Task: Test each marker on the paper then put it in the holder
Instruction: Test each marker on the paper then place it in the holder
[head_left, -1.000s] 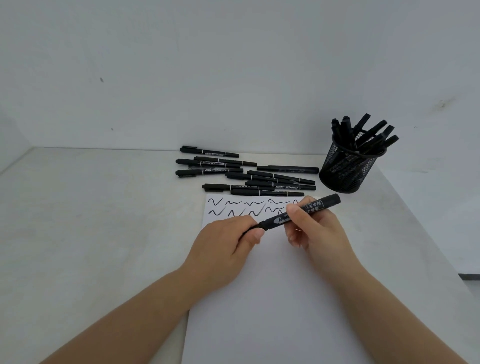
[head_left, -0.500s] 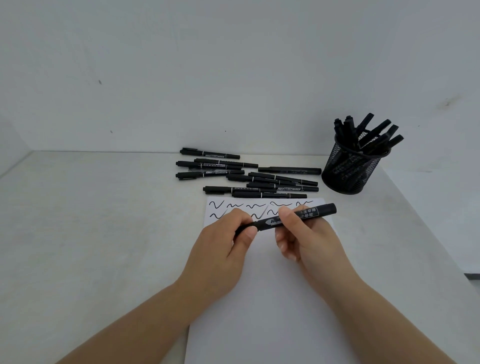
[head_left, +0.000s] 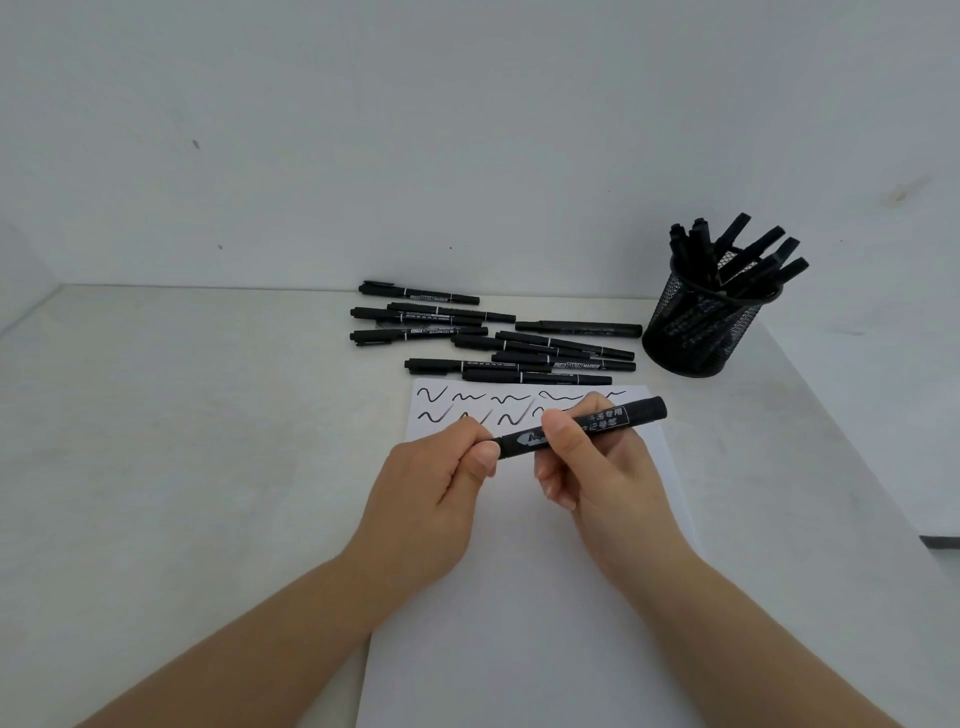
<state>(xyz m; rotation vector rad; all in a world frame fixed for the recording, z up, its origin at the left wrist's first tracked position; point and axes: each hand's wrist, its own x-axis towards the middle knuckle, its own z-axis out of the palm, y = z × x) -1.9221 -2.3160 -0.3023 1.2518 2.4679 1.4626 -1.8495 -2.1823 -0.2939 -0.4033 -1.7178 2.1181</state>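
Two hands: both on one fat black marker (head_left: 582, 427), held above the paper (head_left: 519, 597), roughly level, right end tipped up a bit toward the holder.
Left hand (head_left: 436, 499): fingers curled, thumb + index clamped on the marker's left end, prob the cap; can't tell if it's on or off since the fist covers it.
Right hand (head_left: 597, 467): thumb over the top, fingers wrapped under the barrel, gripping mid-body.
What changed: vs 1 s ago the marker sits a touch flatter, and the grip on both ends is the same. Left fist stays tight at the tip end w/ no gap showing.
Meaning for task: looks like capping or uncapping, can't say which. If capping, next stop is the holder; if uncapping, a squiggle comes first.
Paper marks: two rows of black squiggles (head_left: 467, 408) along the far edge, so approx a dozen tests done already.
Holder (head_left: 696, 332): black mesh cup, far right, well apart from the hands, stuffed w/ several markers leaning out.
Loose markers (head_left: 493, 338): approx ten thin black ones lying on the table (head_left: 182, 441) just beyond the paper, prob untested.
Readable text: thin ones say "TWIN MARKER" in white. Held marker has a label starting w/ "A" plus some Chinese chars, too blurry to read.
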